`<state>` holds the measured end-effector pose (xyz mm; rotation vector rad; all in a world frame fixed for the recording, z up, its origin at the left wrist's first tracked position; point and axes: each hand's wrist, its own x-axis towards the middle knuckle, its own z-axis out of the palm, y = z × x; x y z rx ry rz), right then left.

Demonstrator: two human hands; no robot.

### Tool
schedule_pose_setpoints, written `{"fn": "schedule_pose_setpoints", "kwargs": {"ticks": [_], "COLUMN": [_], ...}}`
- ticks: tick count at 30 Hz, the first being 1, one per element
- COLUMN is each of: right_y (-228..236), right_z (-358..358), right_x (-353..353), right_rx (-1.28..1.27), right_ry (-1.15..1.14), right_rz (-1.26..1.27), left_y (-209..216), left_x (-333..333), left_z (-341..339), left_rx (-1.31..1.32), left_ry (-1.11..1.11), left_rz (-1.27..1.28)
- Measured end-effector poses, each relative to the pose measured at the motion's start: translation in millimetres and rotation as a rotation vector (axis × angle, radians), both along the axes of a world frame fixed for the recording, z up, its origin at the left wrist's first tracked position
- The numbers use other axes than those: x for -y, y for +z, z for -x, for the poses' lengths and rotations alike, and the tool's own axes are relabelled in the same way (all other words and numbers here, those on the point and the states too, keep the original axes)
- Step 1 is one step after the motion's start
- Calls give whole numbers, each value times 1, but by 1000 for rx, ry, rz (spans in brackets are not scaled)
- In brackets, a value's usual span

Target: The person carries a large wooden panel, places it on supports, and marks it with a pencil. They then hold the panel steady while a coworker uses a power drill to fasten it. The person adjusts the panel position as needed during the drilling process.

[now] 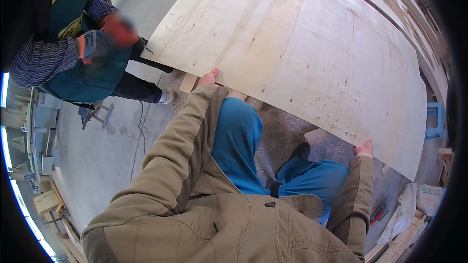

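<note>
Two hands hold the near edge of a big plywood sheet.

The plywood sheet fills the upper centre and right of the frame, pale, knotted and flat, tilting down toward the lower right. The left hand, at centre frame, is closed on the sheet's lower edge, thumb on top and fingers hidden beneath. The right hand, at right of centre, grips the same edge the same way, only thumb and knuckles showing. A co-worker in a green vest and striped sleeves bends at the upper left by the sheet's far corner. White sacks lie at the lower right; what they hold cannot be told.
</note>
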<state>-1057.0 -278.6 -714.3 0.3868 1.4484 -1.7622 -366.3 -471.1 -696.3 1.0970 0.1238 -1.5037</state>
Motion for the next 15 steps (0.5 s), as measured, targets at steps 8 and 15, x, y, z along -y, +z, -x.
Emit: {"fn": "schedule_pose_setpoints", "kwargs": {"ticks": [8,15], "right_y": [5,13], "right_z": [-6,-12], "right_x": [1,3], "right_rx": [4,7], "right_ry": [-2,-18], "right_rz": [-10,-30], "left_y": [5,1], "left_x": [-2,-1], "left_z": [1,-2], "left_rx": [-5,11], "left_ry": [-9,-16], "left_rz": [-9,-18]}}
